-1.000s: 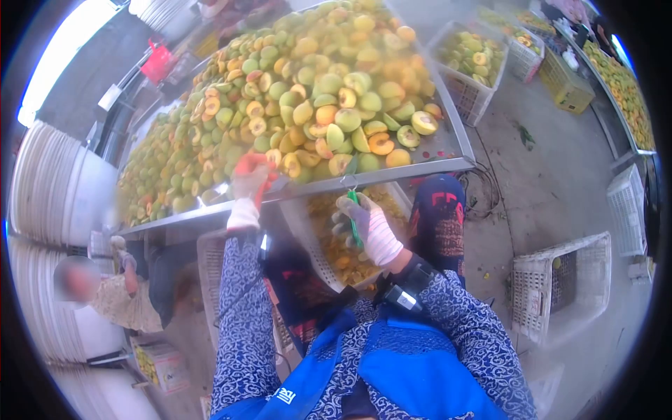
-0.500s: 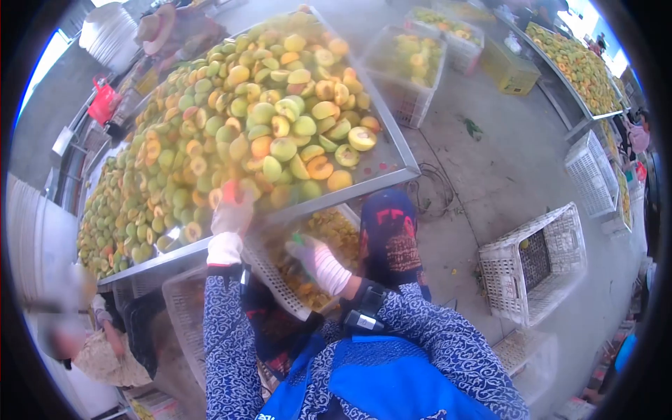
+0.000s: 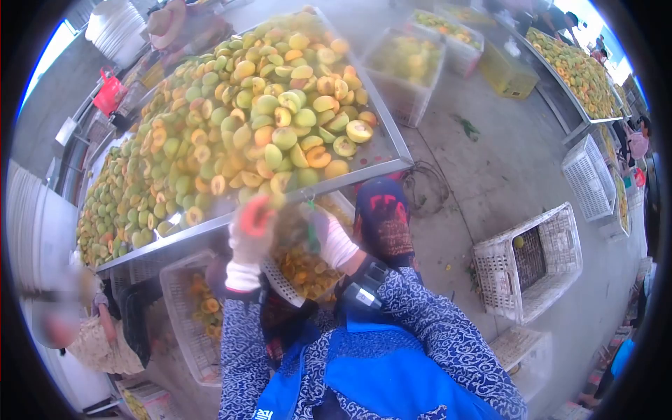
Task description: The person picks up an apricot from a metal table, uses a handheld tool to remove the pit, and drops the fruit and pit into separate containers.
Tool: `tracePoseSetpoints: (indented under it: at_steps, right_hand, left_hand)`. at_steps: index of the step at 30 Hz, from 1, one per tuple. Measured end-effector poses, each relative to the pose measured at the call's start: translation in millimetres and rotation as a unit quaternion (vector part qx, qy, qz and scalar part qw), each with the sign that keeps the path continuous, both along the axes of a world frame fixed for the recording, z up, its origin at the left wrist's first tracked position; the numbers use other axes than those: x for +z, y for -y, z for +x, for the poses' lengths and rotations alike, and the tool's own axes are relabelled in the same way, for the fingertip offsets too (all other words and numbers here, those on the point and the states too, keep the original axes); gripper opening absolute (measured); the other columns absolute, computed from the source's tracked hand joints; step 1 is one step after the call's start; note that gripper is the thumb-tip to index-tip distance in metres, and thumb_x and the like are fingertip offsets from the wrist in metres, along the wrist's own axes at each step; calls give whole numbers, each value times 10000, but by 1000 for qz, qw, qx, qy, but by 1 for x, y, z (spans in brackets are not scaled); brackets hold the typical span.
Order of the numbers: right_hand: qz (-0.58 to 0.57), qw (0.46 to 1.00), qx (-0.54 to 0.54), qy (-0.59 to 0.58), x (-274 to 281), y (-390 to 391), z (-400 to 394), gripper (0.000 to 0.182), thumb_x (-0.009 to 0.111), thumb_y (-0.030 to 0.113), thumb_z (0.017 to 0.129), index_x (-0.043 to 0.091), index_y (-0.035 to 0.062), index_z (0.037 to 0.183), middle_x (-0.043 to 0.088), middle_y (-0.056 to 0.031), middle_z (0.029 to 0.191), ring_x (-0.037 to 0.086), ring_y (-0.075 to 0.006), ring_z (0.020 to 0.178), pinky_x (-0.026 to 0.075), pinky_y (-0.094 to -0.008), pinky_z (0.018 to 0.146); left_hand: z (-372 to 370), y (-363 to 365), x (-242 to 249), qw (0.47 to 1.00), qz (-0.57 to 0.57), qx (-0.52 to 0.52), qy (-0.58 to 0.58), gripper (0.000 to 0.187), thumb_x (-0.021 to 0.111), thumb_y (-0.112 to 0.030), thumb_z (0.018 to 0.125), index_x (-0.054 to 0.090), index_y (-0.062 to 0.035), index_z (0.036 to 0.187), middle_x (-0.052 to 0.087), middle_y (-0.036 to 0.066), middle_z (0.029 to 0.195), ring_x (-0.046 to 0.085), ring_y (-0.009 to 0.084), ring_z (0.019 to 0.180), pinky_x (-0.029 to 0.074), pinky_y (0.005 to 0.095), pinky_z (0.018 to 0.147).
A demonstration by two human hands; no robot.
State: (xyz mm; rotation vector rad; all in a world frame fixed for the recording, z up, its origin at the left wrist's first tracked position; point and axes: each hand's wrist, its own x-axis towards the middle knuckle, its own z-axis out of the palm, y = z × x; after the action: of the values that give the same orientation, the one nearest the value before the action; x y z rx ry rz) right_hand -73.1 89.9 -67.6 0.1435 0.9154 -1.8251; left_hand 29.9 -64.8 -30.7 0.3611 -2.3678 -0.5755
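Right hand [image 3: 332, 239] closed on green-handled tool [image 3: 313, 236], near table edge

Clock centred on the two hands, 12 at top of view.

Right hand: gloved, fingers wrapped around the tool; tool upper end blurred. Left hand [image 3: 250, 227]: gloved, at 9 o'clock from the right and near it, fingertips orange and bent; cannot tell whether it grips a fruit.

Fruit pile [image 3: 238, 133]: whole and halved pieces, green to orange, spread from 9 to 1 o'clock on a metal-rimmed table [image 3: 357, 176].

Inner crate [image 3: 281, 283]: at 6 o'clock, below the hands, holding cut fruit. Left crate [image 3: 183, 343]: at 8, more orange pieces inside.

Farther out: white crate [image 3: 495, 276] tipped on its side at 3, one green fruit [image 3: 518, 242] within; yellow crate [image 3: 514, 80] at 2; red container [image 3: 107, 93] at 10.
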Motion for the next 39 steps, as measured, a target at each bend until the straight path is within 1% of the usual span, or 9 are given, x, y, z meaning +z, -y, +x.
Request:
tracePoseSetpoints:
  at_steps: [3, 5, 6, 9, 13, 20, 28, 33, 39]
  right_hand:
    - [-2, 1000, -8, -21, -7, 2, 5, 284, 650, 388, 1032, 615, 161, 1200, 677, -13, 962, 674, -148, 644, 434, -287, 394]
    - [-19, 999, 10, -41, -8, -10, 7, 309, 671, 358, 1007, 617, 135, 1214, 690, -23, 961, 679, -139, 670, 450, -273, 419]
    - [-37, 997, 29, -56, -3, -19, 6, 326, 677, 336, 992, 616, 119, 1228, 699, -32, 957, 684, -139, 681, 457, -266, 432]
    - [-55, 996, 39, -49, 31, -34, 6, 392, 680, 280, 959, 606, 69, 1282, 723, -61, 967, 698, -142, 705, 480, -251, 459]
    - [-86, 992, 84, -41, 24, -29, 12, 431, 688, 259, 956, 588, 35, 1310, 713, -93, 995, 660, -138, 598, 482, -242, 468]
    - [-21, 990, 109, -88, 22, -18, 17, 358, 673, 247, 966, 621, 37, 1251, 706, -78, 959, 610, -122, 549, 475, -235, 482]
    - [-18, 996, 40, 82, 7, -5, 46, 245, 651, 224, 992, 630, 94, 1199, 686, -36, 850, 604, -125, 558, 462, -230, 480]
    - [57, 985, 132, -100, 24, -21, 45, 217, 654, 242, 1027, 623, 103, 1191, 644, 3, 824, 590, -94, 538, 418, -239, 421]
    - [66, 941, 124, -309, 13, -13, 46, 271, 647, 277, 1039, 595, 74, 1210, 654, -18, 843, 601, -99, 512, 430, -250, 411]
  left_hand:
    - [11, -39, 9, 992, -112, -54, -3, 322, 726, 48, 853, 719, -69, 1152, 749, 129, 1121, 730, 318, 1014, 577, 399, 918]
    - [24, -46, 4, 997, -28, -67, -27, 327, 687, 90, 867, 729, -72, 1147, 752, 117, 1169, 715, 309, 1097, 564, 406, 968]
    - [31, -53, -7, 986, 144, -46, -69, 293, 671, 42, 923, 714, -75, 1188, 741, 113, 1212, 713, 296, 1110, 566, 414, 971]
    - [38, -64, 0, 786, 562, -17, -257, 289, 602, -155, 1067, 635, -86, 1346, 691, 104, 1332, 698, 273, 1145, 564, 453, 990]
    - [26, -55, -22, 664, 703, -59, -247, 575, 443, -514, 1111, 554, -73, 1463, 627, 137, 1425, 593, 303, 1316, 472, 473, 1127]
    - [20, -68, -11, 555, 788, -105, -245, 714, 358, -643, 1082, 521, -91, 1504, 557, 156, 1507, 545, 316, 1367, 439, 476, 1167]
    - [22, -92, -17, 766, 596, -15, -238, 654, 505, -524, 1084, 463, -33, 1513, 530, 151, 1515, 560, 300, 1325, 467, 477, 1126]
    - [32, -67, -5, 658, 694, 6, -293, 547, 543, -447, 1085, 548, 0, 1400, 690, 188, 1201, 728, 330, 953, 597, 491, 894]
    - [36, -58, -6, 722, 674, 18, -156, 516, 545, -425, 1088, 584, 0, 1378, 715, 215, 1193, 713, 318, 1079, 570, 438, 979]
